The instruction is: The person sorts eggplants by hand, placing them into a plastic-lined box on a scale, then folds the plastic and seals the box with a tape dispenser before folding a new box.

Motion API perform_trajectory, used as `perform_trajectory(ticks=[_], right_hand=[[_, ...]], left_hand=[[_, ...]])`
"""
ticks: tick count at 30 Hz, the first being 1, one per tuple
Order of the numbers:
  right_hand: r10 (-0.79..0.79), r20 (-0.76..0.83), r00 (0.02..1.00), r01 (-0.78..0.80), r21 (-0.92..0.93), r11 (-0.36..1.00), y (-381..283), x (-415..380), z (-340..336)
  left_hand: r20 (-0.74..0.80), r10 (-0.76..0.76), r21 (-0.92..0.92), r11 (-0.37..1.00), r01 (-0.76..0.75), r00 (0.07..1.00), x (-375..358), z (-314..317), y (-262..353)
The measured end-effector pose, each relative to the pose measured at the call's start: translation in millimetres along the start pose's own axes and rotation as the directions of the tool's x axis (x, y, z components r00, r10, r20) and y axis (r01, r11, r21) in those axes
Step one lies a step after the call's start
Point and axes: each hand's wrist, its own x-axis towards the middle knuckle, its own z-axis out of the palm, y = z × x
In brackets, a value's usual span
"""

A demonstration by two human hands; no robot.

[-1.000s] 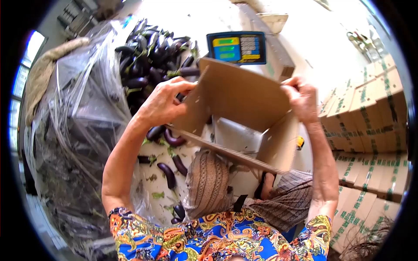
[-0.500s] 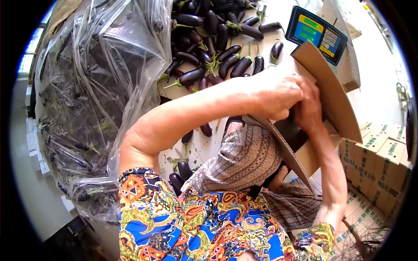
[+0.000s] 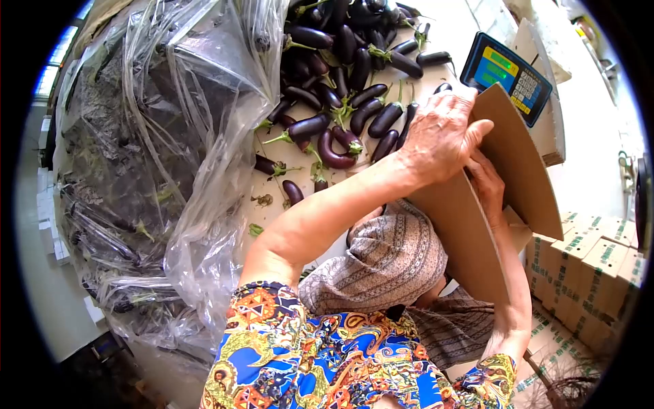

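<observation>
A brown cardboard box (image 3: 453, 225) stands tilted by my knees, its flaps raised. My left hand (image 3: 439, 133) reaches across to the box's far end. Its fingers bend over the cardboard edge there, and the thumb sticks out to the right. Between the near flap and the tall outer flap (image 3: 521, 163) is my right hand (image 3: 487, 180), its fingers curled at the edge of the near flap. That flap hides part of my right hand and wrist. The inside of the box is mostly hidden. Loose eggplants (image 3: 385, 119) lie just beyond my left hand.
A large clear plastic sheet (image 3: 225, 225) covers more eggplants at the left. A scale display (image 3: 507, 78) with lit digits stands behind the box. Printed cartons (image 3: 579, 266) are stacked at the right. Bits of leaf (image 3: 255, 230) lie on the pale surface (image 3: 262, 198).
My left hand has unclenched from a fist, its thumb now out, and moved slightly left. The near flap has swung up over my right forearm and the box opening. Both hands remain at the box.
</observation>
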Motion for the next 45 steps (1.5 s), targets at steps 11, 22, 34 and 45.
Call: perform_trajectory(ticks=[11, 22, 34, 45], right_hand=[[0.164, 0.065, 0.984, -0.018, -0.888, 0.459, -79, 13, -89], [0.259, 0.203, 0.944, -0.073, -0.637, 0.768, -109, -33, -72], [0.166, 0.083, 0.983, -0.097, -0.534, 0.84, -78, -75, -39], [0.064, 0.033, 0.997, -0.036, -0.539, 0.842, -73, -77, -38]], left_hand=[[0.17, -0.143, 0.178, 0.978, 0.113, 0.975, -2, 36, -35], [0.285, -0.319, 0.244, 0.936, 0.253, 0.904, -4, 40, -31], [0.454, -0.748, -0.422, 0.298, 0.856, 0.484, -142, -23, -128], [0.499, -0.848, -0.062, 0.169, 0.984, 0.177, -315, -17, -160]])
